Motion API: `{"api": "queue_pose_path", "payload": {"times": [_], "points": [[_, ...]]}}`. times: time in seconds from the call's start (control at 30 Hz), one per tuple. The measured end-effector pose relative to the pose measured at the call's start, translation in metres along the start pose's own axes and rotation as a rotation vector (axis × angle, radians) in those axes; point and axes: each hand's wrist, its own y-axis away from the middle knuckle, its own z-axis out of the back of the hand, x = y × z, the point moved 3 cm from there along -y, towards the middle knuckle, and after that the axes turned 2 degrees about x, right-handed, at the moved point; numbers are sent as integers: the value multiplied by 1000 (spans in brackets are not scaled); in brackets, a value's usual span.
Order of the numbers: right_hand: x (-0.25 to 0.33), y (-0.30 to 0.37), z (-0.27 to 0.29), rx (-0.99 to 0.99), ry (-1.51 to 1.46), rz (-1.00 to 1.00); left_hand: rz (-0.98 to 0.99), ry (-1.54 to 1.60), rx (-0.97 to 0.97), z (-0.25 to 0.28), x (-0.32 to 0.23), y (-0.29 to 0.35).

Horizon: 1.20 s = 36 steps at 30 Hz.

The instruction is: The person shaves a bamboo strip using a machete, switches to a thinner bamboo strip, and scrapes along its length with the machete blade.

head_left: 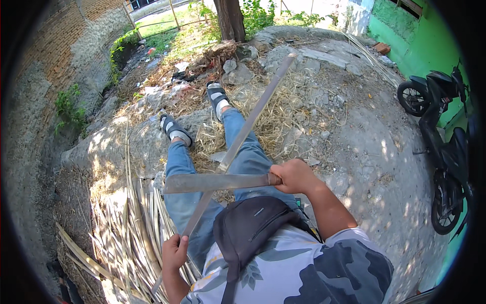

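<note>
Right hand clenched forward, left hand gripping lower down
The right forearm slants forward and inward; the left forearm rises from below, thumb pointing forward beside curled fingers.

The machete is across the long strip — at left is the pile of strips, at right the motorbike, and ahead, the tree.
</note>
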Motion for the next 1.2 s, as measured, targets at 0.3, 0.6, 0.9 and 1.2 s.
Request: {"api": "queue_pose_path", "payload": {"times": [0.3, 0.6, 0.9, 1.2], "points": [[-81, 2, 68, -406, -301, -503, 46, 166, 55, 27, 27, 31], [-11, 9, 6, 3, -124, -39, 24, 193, 131, -8, 21, 4], [-79, -3, 75, -296, -71, -262, 80, 288, 227, 11, 23, 23], [-25, 4, 35, -89, 23, -112, 114, 187, 202, -3, 28, 19]]}}
